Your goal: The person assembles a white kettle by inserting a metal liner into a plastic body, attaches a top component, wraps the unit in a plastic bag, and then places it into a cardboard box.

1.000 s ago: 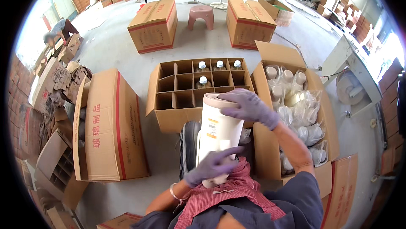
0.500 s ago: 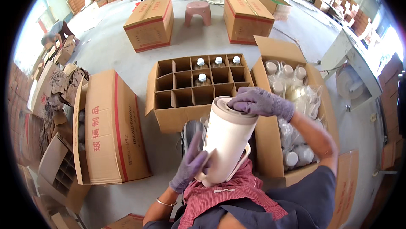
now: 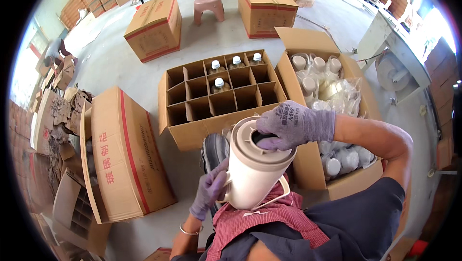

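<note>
A tall white thermos jug (image 3: 252, 179) leans on my red striped apron (image 3: 269, 229), its beige top ring (image 3: 244, 133) tilted up toward me. A dark round opening shows in that top. My right hand (image 3: 293, 125), in a purple-grey glove, grips the top at the opening, with its thumb reaching into the hole. At the jug's left side, my gloved left hand (image 3: 210, 189) is closed round a white side grip, which its fingers partly hide. A thin white handle (image 3: 281, 193) sticks out low on the right.
Ahead stands a divided carton (image 3: 202, 128) with several white-capped bottles (image 3: 219, 85). On the right, an open carton (image 3: 308, 167) holds bagged, pale-lidded containers (image 3: 332, 167). A big carton (image 3: 130, 160) is at left. Farther off are a pink stool (image 3: 209, 8), closed cartons (image 3: 156, 25) and a stooping person (image 3: 57, 51).
The jug's top has tipped toward me, bringing its opening into sight. My right hand has turned over the top. The fingers of my left hand have closed on the side grip.
</note>
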Demonstrator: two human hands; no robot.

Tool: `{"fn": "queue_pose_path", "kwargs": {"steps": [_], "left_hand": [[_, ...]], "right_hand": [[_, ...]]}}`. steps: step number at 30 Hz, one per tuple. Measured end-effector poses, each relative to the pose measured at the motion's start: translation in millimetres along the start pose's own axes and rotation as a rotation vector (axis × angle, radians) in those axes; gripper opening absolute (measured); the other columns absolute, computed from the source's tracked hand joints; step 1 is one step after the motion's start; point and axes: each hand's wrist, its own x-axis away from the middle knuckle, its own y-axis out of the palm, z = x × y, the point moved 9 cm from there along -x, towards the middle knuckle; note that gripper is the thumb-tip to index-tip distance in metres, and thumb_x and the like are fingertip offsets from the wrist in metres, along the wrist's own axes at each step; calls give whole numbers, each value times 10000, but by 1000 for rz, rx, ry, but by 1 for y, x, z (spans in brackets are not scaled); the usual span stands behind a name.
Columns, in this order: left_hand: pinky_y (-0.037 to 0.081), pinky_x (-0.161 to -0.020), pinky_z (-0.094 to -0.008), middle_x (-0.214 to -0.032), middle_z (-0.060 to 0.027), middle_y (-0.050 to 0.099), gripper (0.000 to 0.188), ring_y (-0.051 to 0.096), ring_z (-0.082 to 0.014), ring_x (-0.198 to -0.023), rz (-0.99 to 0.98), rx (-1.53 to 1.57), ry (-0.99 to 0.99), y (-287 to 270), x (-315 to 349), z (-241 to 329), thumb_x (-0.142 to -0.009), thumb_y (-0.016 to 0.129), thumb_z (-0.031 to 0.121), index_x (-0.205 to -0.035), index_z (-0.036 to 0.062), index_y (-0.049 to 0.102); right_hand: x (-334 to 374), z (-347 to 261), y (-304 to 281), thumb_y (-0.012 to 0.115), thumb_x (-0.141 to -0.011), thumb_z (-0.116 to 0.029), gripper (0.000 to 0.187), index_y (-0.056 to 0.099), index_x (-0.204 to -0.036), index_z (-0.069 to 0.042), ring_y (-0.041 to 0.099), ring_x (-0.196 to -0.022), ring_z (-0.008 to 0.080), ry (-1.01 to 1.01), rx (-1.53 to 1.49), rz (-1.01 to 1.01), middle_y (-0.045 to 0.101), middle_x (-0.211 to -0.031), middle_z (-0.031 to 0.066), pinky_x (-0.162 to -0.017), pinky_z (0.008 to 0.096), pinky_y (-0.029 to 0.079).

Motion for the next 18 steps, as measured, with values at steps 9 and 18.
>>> {"fn": "queue_pose_path", "kwargs": {"steps": [9, 18], "left_hand": [[539, -676, -295, -875, -163, 646, 874, 638, -199, -709, -120, -637, 391, 85, 5, 26, -940, 556, 124, -1513, -49, -82], [332, -373, -235, -562, 23, 492, 423, 399, -62, -401, 163, 296, -31, -70, -37, -23, -1020, 456, 370, -1032, -11, 641]], "right_hand": [[-21, 74, 50, 551, -883, -378, 394, 623, -818, 4, 660, -720, 373, -148, -37, -176, 657, -734, 198, -631, 428, 523], [-79, 170, 49, 548, -873, -517, 501, 671, -767, -44, 688, -726, 304, 387, -200, 146, 683, -712, 148, -720, 401, 558]]}}
